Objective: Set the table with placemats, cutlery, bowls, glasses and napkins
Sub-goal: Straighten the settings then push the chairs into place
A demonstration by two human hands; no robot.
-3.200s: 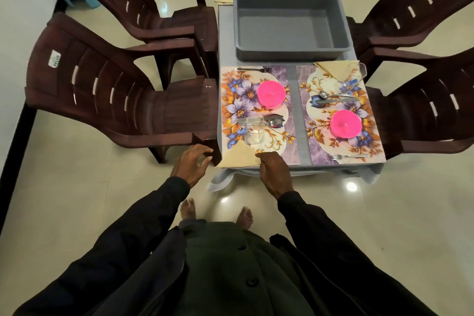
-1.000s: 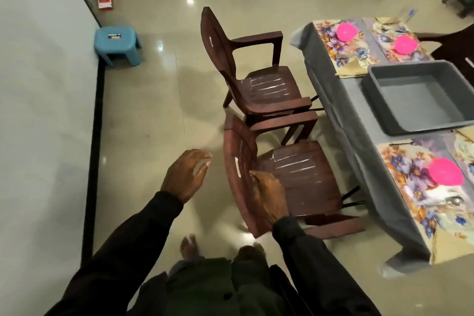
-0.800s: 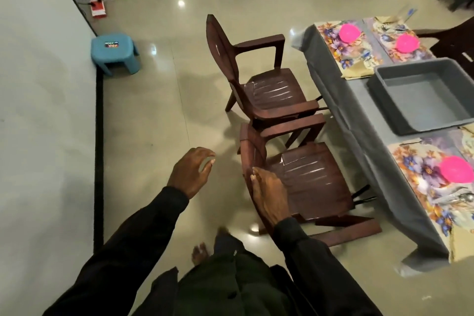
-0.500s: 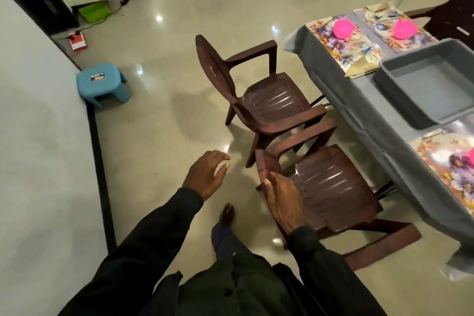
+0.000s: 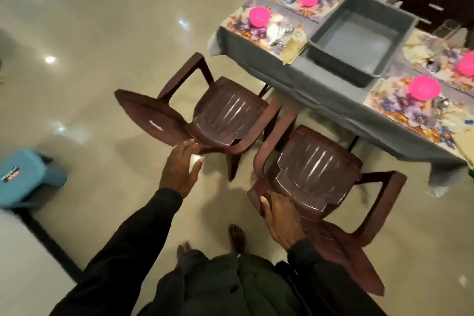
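A: so how close is this table (image 5: pixel 320 84) to done?
B: pretty much there imo. four floral mats (image 5: pixel 400 108) are down, each with a pink bowl (image 5: pixel 259 16) on it. there's a folded napkin (image 5: pixel 295 46) at the corner of one far mat, something shiny that reads as cutlery (image 5: pixel 442 104) beside the nearest bowl, and what looks like a glass (image 5: pixel 447 29) on the far side. the grey tub (image 5: pixel 359 36) in the middle has nothing in it, so my guess is everything's been handed out
A: anything left then?
B: can't count glasses or forks at every place, too blurry. maybe lift the tub off and tuck the chairs in
A: hands?
B: neither's carrying anything for the table. right hand (image 5: pixel 282 220) lies on the top of the near chair (image 5: pixel 318 169) back, can't tell if the fingers wrap it. left hand (image 5: pixel 182 169) is loose, holding nothing, fingertips right at the far chair (image 5: pixel 225 115)
A: any writing?
B: white tag on the far chair's back and a sticker on the blue stool (image 5: pixel 23 177), both unreadable
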